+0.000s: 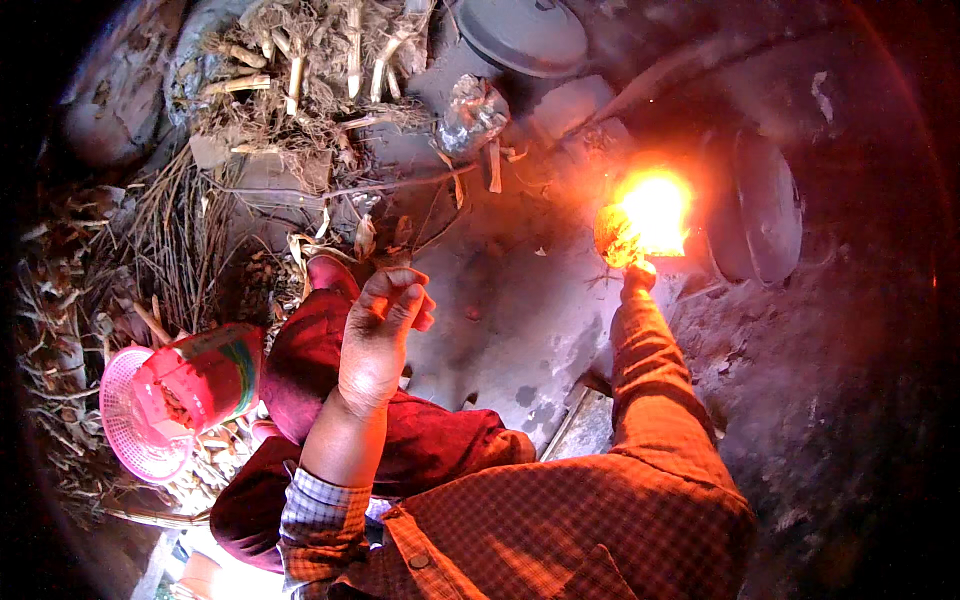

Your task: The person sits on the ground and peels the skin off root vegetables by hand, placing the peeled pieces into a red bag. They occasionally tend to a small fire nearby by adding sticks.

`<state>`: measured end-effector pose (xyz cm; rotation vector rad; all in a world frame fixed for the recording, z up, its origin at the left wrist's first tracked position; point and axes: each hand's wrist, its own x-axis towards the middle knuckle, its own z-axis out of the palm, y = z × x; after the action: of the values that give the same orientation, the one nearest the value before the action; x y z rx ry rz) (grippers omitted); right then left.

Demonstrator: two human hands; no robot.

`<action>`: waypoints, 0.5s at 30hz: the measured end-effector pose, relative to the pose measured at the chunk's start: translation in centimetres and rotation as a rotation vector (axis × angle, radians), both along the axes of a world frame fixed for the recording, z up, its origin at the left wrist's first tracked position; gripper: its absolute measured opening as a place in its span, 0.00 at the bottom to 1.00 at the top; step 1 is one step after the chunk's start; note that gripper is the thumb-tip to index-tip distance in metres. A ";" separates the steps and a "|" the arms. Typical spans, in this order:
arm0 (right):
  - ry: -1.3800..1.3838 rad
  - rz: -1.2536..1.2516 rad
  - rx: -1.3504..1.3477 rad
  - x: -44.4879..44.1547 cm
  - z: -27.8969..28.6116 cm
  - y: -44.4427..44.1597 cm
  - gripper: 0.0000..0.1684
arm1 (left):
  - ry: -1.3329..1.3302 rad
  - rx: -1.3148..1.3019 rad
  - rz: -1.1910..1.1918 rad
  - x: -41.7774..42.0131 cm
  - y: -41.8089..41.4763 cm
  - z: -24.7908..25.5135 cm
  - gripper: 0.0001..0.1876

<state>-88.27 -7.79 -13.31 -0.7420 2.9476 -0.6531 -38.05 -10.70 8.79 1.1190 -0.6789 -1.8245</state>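
My right hand (639, 276) reaches forward, closed at the base of a rounded bundle of dry plant matter (616, 236). Bright flame (657, 210) burns against this bundle, and the glare hides its far side and part of my fingers. Raised above my bent leg is my left hand (384, 319), its fingers curled in and the thumb against them. Nothing shows in its grasp. Orange firelight falls on the checked shirt sleeve (649, 360) of my right arm.
Dry stalk stumps with roots (300, 71) are heaped at upper left, above thin sticks (176, 232). A pink plastic basket (120, 405) and a red bag (217, 367) stand left of my legs. A round metal lid (525, 37) lies at top; another round pan or lid (772, 210) stands right of the flame.
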 end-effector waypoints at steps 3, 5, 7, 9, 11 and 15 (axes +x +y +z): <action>0.305 0.108 -0.277 6.0 0.0 1.0 0.15 | 0.017 -0.012 0.032 0.4 0.2 -0.5 0.07; 0.868 0.467 0.125 6.0 -3.7 4.7 0.14 | 0.088 -0.024 0.036 0.0 0.3 -0.8 0.06; -0.112 0.410 -0.245 16.3 -0.8 3.7 0.11 | 0.191 -0.030 0.138 1.5 0.8 -1.5 0.07; -0.007 0.865 -0.191 17.0 -6.0 6.9 0.11 | 0.172 -0.110 0.106 0.4 1.3 -2.3 0.09; -0.661 0.712 0.023 22.7 -6.5 6.4 0.11 | -0.023 -0.270 0.053 0.4 1.7 -3.6 0.09; -1.129 0.769 0.398 31.3 -5.4 2.6 0.10 | 0.173 -0.156 0.097 0.4 1.4 -2.7 0.06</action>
<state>-57.00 -5.22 -18.70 -0.9268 1.5255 -0.2383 -37.70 -9.29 6.12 0.8658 -0.6423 -1.7308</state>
